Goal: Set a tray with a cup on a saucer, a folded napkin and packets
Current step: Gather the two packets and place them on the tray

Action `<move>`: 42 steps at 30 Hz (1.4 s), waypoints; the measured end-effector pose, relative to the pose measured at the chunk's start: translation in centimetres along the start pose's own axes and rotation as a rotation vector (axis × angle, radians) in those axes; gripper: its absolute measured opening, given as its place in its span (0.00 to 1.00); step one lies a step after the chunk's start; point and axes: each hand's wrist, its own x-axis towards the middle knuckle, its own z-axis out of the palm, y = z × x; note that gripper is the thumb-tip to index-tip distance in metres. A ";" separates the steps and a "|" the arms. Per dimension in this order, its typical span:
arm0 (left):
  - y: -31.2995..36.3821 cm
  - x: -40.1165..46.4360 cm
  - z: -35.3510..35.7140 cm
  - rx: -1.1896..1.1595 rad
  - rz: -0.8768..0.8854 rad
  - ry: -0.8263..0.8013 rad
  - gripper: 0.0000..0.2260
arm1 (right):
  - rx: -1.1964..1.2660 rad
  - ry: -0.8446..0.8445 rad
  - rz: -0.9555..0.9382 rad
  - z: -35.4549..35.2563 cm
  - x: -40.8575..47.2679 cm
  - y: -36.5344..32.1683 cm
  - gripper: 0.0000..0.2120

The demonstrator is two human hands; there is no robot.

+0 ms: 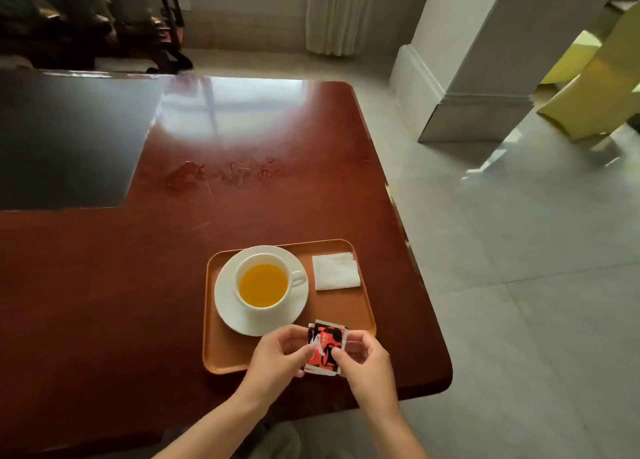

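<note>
An orange-brown tray (221, 358) lies near the front right corner of the table. On its left half a white cup (263, 282) with yellow-orange liquid stands on a white saucer (225, 302). A folded white napkin (335, 271) lies at the tray's far right corner. Over the tray's near right corner, red, black and white packets (327, 346) are held between both hands. My left hand (277, 358) grips their left edge, and my right hand (363, 361) pinches their right edge. At least two packets overlap; I cannot tell whether they touch the tray.
The glossy red-brown table (242, 198) has a dark panel (69, 139) at the far left and smudges mid-surface. Its right edge drops to a pale tiled floor (519, 285). A white pillar (485, 60) and yellow furniture (595, 87) stand at the right; dark chairs stand beyond the table.
</note>
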 end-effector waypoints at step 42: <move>-4.7 4.1 6.8 1.249 0.164 -0.118 0.29 | -1.074 -0.206 -0.968 -5.3 12.7 5.4 0.23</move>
